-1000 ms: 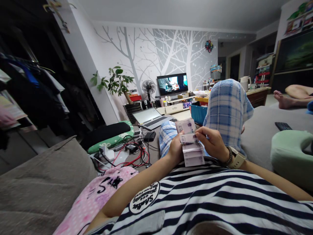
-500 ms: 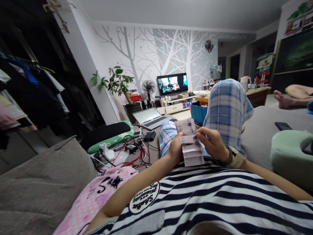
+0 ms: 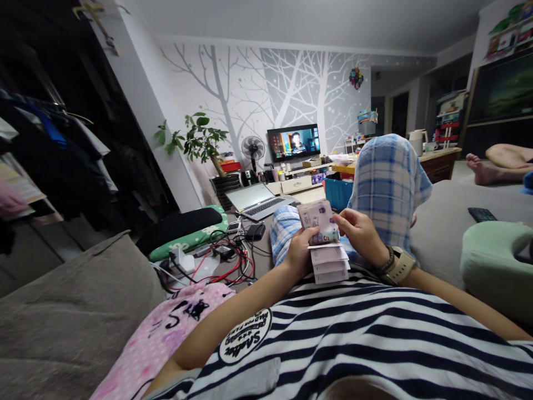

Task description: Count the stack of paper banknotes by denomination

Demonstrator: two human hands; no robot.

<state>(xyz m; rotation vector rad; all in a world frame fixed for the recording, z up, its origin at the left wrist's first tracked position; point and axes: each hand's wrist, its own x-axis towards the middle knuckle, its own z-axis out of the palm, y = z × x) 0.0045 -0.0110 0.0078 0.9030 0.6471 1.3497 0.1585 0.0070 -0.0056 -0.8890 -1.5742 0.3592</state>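
Observation:
A stack of banknotes stands upright in my left hand, its thumb pressed over the front note, which bears a 5 and a small portrait. Below the thumb several folded-down notes hang in overlapping steps toward my striped shirt. At the right edge of the stack, my right hand pinches the front note between thumb and forefinger. A bracelet and a pale watch are on the right wrist. The fingers of my left hand behind the notes are hidden.
A laptop lies open beyond my left knee, with tangled cables and a black box nearer. To the right are a remote control and a green neck pillow. Another person's foot rests at far right.
The note that was half folded down has dropped onto the lower ones. My right hand has moved up to the stack's right edge and now grips the fully visible front note.

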